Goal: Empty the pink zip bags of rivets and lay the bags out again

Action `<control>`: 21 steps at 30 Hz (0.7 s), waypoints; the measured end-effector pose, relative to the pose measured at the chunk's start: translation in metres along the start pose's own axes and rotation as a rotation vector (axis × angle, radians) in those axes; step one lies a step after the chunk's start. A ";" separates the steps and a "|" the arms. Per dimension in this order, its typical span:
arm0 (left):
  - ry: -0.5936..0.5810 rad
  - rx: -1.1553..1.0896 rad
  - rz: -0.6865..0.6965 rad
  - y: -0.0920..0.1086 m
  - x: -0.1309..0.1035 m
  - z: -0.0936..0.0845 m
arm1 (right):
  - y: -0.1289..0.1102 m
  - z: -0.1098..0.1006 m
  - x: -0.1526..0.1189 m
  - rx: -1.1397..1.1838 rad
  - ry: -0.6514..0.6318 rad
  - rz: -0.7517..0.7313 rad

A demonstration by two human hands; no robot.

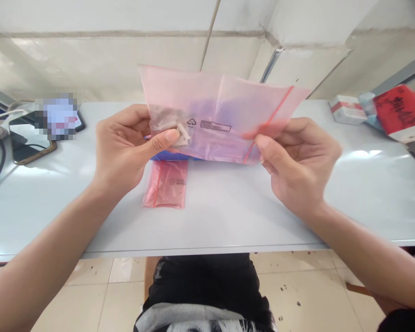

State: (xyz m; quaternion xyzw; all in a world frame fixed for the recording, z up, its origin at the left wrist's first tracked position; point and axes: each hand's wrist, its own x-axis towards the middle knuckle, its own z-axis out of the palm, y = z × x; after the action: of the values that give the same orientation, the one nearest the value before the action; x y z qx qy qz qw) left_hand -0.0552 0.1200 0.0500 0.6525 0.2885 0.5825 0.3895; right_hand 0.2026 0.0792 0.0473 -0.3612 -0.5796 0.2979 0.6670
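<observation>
A pink see-through zip bag [214, 106] with a recycling mark and a printed warning box is stretched between my hands above the table. My left hand [124, 143] pinches its left end, thumb in front, over a small pale part [184, 133] that shows through the film; its kind is unclear. At the other end, my right hand [293, 161] grips the bag by its red zip strip, fingers closed. Below lies a stack of smaller pink zip bags [171, 186] on the table. Something blue [164, 155] sits behind the held bag, mostly hidden by it.
Two phones lie at the left, one with a dark screen [32, 133] and one lit [62, 117], near cables [2, 157]. A small white box [347, 109] and a red package with black writing [399, 110] stand at the right. A wall [124, 60] backs the table [224, 221].
</observation>
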 end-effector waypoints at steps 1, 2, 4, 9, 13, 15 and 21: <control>0.010 0.007 -0.010 0.000 0.000 0.000 | 0.000 0.000 0.000 0.000 0.008 0.002; 0.019 0.012 -0.024 0.000 0.000 -0.001 | 0.000 0.000 0.001 0.002 0.013 0.003; 0.029 0.022 -0.039 0.001 0.000 -0.001 | 0.000 -0.001 0.001 0.015 0.013 0.002; 0.094 0.218 0.076 0.004 -0.003 0.001 | 0.001 -0.003 0.002 0.021 0.006 -0.018; 0.170 0.540 0.484 0.001 -0.003 -0.001 | 0.002 -0.002 0.001 -0.124 0.001 -0.186; 0.162 0.577 0.664 -0.005 -0.002 -0.007 | 0.003 -0.001 0.001 -0.200 0.014 -0.267; 0.146 0.514 0.426 -0.025 -0.004 -0.037 | 0.000 -0.007 0.003 -0.319 -0.005 -0.463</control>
State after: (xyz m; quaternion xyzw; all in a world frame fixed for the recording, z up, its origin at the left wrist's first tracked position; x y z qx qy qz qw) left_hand -0.0900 0.1361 0.0270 0.7314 0.3104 0.6042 0.0604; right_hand 0.2103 0.0808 0.0481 -0.3190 -0.6879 0.0436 0.6505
